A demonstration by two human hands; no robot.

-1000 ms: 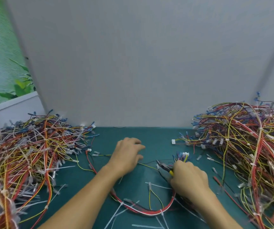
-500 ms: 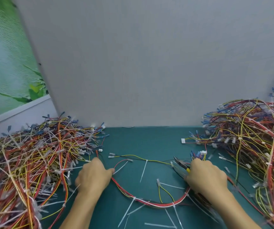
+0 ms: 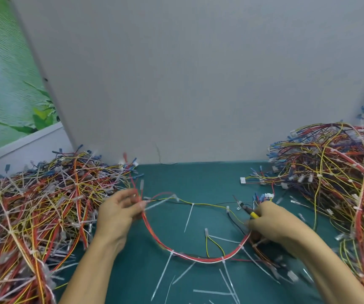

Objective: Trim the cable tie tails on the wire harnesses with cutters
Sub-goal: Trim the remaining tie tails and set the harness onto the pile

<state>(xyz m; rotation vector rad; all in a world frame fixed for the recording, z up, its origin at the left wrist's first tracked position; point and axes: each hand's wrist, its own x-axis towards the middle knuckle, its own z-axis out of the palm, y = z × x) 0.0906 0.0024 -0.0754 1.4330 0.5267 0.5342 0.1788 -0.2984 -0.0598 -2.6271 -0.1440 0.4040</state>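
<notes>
- The wire harness (image 3: 190, 256) lies on the teal worktop (image 3: 198, 181) between the two hands, its red bundle sagging in a wide U towards the person.
- The left hand (image 3: 119, 216) pinches the left end of the harness between thumb and fingertips, where the red wires rise off the worktop; the fingers are blurred.
- The right hand (image 3: 273, 224) is curled round the yellow handles of the cutters (image 3: 245, 209), whose dark nose points up and to the left, near a thin yellow and black branch of the harness. Whether the blades are apart I cannot tell.
- White cable tie tails (image 3: 188, 217) stick out from the harness at several points along the loop and the upper branch.
- Loose white strips (image 3: 211, 292) lie on the worktop nearer the person.
- A left pile (image 3: 34, 216) of tangled harnesses sits just beside the left hand; a right pile (image 3: 341, 183) heaps up beyond the right hand.
- A grey panel (image 3: 198, 84) stands upright behind the worktop.
</notes>
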